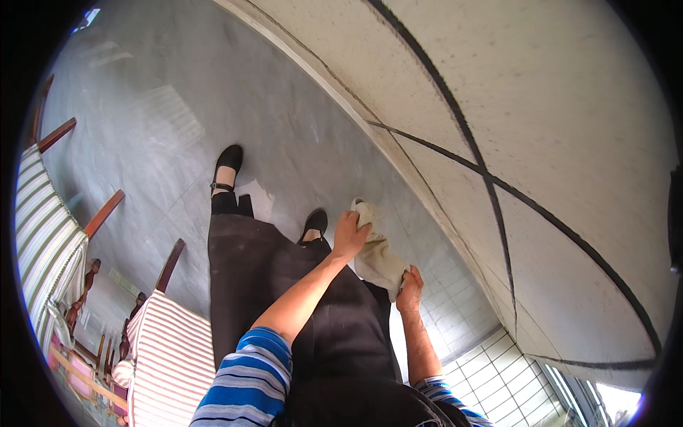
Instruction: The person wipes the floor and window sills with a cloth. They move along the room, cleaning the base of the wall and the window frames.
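A cream-coloured cloth (pixel 383 265) hangs crumpled between my two hands, low in front of my legs and above the floor. My left hand (pixel 351 236) is closed on its upper left part, the fingers bunching the fabric. At the lower right edge of the cloth, my right hand (pixel 410 290) pinches the fabric between thumb and fingers. A stretch of cloth spans the gap between the hands.
A pale wall (pixel 569 107) with thick black curved lines rises on the right. Chairs with striped seats, one red and white (pixel 171 334), one green and white (pixel 50 235), stand at left on the grey floor (pixel 163 92). White tiles (pixel 498 377) lie at lower right.
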`<act>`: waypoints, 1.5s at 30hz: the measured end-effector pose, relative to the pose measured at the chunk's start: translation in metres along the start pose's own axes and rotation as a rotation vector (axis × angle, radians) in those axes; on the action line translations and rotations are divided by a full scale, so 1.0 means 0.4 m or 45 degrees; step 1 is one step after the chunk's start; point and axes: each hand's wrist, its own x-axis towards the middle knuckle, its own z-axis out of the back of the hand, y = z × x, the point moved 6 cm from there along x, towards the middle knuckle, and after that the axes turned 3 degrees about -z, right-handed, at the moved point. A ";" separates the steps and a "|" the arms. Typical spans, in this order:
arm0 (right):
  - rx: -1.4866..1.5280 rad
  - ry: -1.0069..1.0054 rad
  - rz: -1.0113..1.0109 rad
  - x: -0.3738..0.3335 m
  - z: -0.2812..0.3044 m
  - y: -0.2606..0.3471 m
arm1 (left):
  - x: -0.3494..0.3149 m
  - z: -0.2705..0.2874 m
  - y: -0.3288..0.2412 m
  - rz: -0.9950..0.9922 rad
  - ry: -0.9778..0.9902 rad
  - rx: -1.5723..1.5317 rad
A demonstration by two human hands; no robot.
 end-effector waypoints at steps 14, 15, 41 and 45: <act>-0.074 0.366 0.383 -0.283 -0.110 0.321 | -0.263 0.514 -0.230 -0.080 -0.293 -0.176; -0.092 0.389 0.371 -0.318 -0.107 0.348 | -0.300 0.542 -0.251 -0.036 -0.351 -0.302; 0.136 0.391 1.042 -0.799 -0.051 0.772 | -0.636 0.898 -0.816 -0.880 -0.889 0.292; 0.267 0.265 1.037 -0.845 -0.061 0.811 | -0.689 0.827 -1.001 -1.147 -0.474 0.327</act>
